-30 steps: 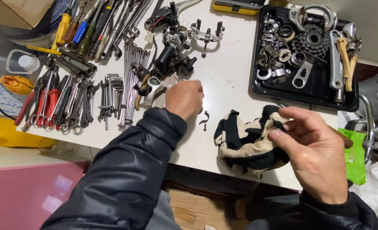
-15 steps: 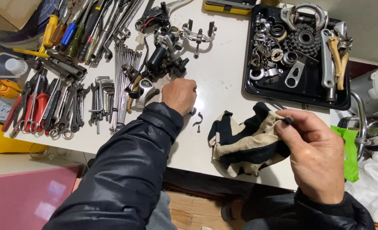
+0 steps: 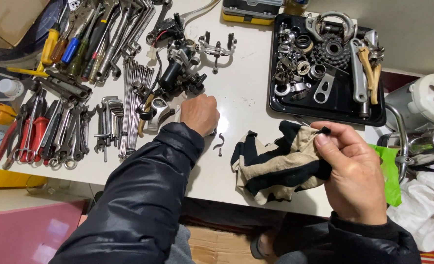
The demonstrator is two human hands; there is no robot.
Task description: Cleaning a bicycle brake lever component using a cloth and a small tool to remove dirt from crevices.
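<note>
While the left hand (image 3: 200, 113) is resting fisted on the tabletop (image 3: 246, 88), fingers curled shut, a small curved metal hook (image 3: 219, 142) is lying just right of it; the right hand (image 3: 351, 168) is pinching a black-and-beige rag (image 3: 275, 166).

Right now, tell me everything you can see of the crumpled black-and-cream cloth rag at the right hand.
The crumpled black-and-cream cloth rag looks like soft, worn fabric: cream panels edged with black bands. It lies bunched in folds on the white table, near its front edge, just below the black parts tray. The right hand pinches its upper right corner between thumb and fingers, lifting that part. The left hand is apart from it.
</note>
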